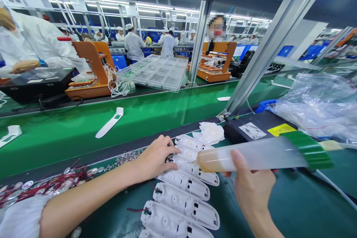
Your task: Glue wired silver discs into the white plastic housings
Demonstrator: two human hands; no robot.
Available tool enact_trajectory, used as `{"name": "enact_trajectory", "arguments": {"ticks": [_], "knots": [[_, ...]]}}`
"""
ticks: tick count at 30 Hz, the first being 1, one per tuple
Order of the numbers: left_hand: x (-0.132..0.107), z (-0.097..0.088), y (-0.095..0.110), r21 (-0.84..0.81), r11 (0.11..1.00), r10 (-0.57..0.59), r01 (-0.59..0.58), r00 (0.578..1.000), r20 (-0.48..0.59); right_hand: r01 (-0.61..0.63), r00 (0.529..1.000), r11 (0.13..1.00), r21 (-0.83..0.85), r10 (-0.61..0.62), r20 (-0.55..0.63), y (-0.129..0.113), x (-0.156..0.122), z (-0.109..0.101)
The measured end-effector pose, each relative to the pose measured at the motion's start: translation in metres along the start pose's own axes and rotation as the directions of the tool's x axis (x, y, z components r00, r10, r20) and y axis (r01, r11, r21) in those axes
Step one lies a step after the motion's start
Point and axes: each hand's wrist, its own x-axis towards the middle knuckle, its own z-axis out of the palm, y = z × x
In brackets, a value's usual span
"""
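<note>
My right hand [252,184] is wrapped round a large translucent glue syringe [251,156]. Tan fluid shows at its front end, a green cap closes the back, and a hose leads off right. Its needle points left, over a row of white plastic shells [184,195] lying side by side on the green bench. My left hand [158,156] reaches to the left end of one white plastic shell [192,169], thumb and index finger on either side of it. Whether the needle touches that shell, I cannot tell. Short red wires stick out of some nearer shells.
Loose discs with red wires [55,184] and small metal parts [125,160] lie at left. A crumpled white tissue [210,132] and a black box [256,130] stand beyond the shells. A green conveyor [156,109] carries white parts; co-workers and orange fixtures [95,68] are behind.
</note>
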Motion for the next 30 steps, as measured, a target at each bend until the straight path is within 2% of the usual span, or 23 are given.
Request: {"name": "enact_trajectory", "arguments": {"ticks": [2, 5, 10, 23, 30], "knots": [[-0.002, 0.002, 0.0, 0.011, 1.0, 0.002, -0.002, 1.0, -0.006, 0.014, 0.999, 0.993, -0.119, -0.009, 0.041, -0.003, -0.009, 0.003], [-0.002, 0.003, 0.001, 0.019, 1.0, 0.018, -0.017, 1.0, -0.019, 0.065, 0.995, 0.979, -0.193, -0.048, 0.088, -0.004, -0.014, 0.007], [-0.002, 0.003, 0.001, 0.012, 1.0, 0.013, -0.013, 1.0, -0.016, 0.08, 0.992, 0.968, -0.236, -0.054, 0.115, 0.001, -0.013, 0.008], [-0.003, 0.005, 0.001, 0.005, 1.0, 0.021, -0.02, 0.999, -0.03, 0.01, 0.993, 0.978, -0.21, 0.015, 0.115, -0.003, -0.014, 0.009], [-0.003, 0.005, 0.001, 0.013, 1.0, 0.013, -0.013, 1.0, -0.029, 0.003, 0.997, 0.946, -0.324, 0.021, 0.07, -0.001, -0.011, 0.005]]}}
